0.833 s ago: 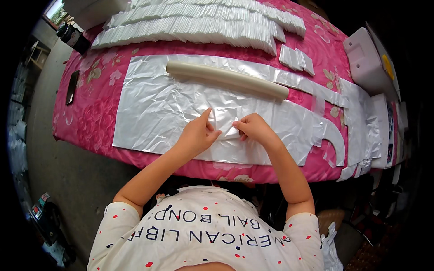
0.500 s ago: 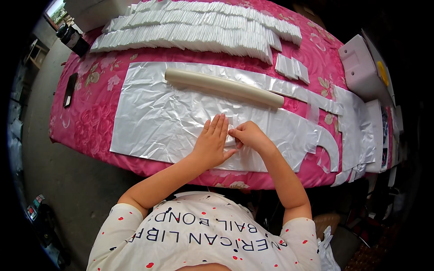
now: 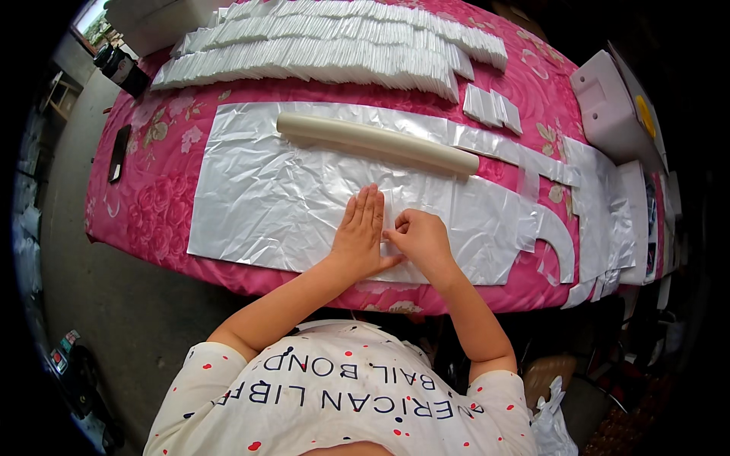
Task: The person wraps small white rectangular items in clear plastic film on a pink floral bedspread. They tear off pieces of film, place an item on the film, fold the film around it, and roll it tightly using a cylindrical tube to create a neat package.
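A sheet of shiny, crinkled white plastic film (image 3: 258, 205) lies spread over the table, its right end cut into a curved, handle-like strip (image 3: 561, 247). My left hand (image 3: 357, 232) rests flat on the film, fingers straight and pressed side by side, thumb stretched toward the right. Just right of it, my right hand (image 3: 422, 239) is closed in a pinch, thumb and forefinger tips at a fold of white film beside the left fingers. How much film sits inside the pinch is hidden. Beyond both hands, a long beige tube (image 3: 376, 143) lies across the film.
Dense rows of small folded white packets (image 3: 304, 64) fill the table's far side, with a few separate packets (image 3: 490, 108) to their right. A phone (image 3: 119, 154) and a black bottle (image 3: 122, 70) are at the left. A white foam box (image 3: 616, 106) stands right, beside more film (image 3: 601, 205).
Both hands have stayed at nearly the same place; my right hand has shifted slightly right and down, its fingers still pinched. The tube and the film look unmoved.
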Available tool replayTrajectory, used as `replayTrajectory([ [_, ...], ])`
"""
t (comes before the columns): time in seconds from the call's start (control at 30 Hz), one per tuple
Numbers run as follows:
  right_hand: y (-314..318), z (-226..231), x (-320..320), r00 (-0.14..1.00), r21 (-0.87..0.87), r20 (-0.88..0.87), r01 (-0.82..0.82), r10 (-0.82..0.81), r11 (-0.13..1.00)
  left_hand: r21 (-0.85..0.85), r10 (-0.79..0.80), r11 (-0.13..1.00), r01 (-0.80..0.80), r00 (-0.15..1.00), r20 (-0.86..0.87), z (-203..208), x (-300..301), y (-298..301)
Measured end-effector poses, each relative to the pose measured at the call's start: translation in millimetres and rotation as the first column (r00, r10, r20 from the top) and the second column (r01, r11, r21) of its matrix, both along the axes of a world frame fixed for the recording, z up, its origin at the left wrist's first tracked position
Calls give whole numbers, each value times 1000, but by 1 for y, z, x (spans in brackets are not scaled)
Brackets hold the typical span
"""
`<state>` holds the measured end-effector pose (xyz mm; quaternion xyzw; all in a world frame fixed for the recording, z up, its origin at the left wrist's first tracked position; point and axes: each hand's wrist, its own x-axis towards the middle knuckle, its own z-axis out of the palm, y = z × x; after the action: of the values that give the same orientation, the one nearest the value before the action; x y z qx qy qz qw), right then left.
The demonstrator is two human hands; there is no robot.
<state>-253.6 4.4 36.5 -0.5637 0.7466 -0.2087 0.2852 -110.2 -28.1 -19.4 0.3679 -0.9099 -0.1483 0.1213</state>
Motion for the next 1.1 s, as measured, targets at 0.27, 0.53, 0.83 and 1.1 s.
replayTrajectory([
  [0.27,8,11,4,941,-74,-319,-139,109,988,14,8,1000,-5,986,-167,9,14,0],
  [0.53,-41,-38,28,871,-348,-343,-465,352,814,945,507,263,193,806,-306,36,118,56],
  [0.83,50,-34,141,814,-181,-35,-575,579,798,998,855,4,68,518,-39,-2,171,107],
  [1.1,21,-13,66,632,-297,-151,-762,760,575,643,358,747,-172,918,-171,73,132,59],
])
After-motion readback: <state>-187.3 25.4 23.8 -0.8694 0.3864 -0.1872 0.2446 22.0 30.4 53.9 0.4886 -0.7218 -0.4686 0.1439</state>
